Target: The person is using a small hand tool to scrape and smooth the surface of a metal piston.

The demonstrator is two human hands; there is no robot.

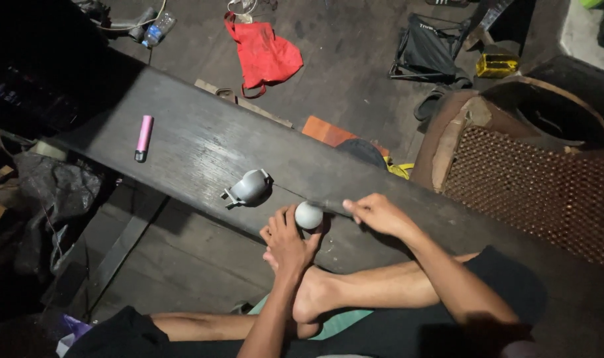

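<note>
The left hand (286, 243) cups a small grey metal ball (308, 215) on the dark wooden surface (202, 142); the right hand (379, 213) pinches a dark thin tool (328, 206) at the ball's 3 o'clock. The ball looks hard, smooth and slippery, best steadied from below. A grey domed metal casting (250, 187) lies at its 10 o'clock.

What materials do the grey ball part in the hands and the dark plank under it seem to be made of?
The grey ball part looks like cast metal, perhaps aluminium: dull matte grey, smooth, no shine. The plank looks like wood with a dark, worn finish: long grain lines and pale scuffs show along its top.
</note>
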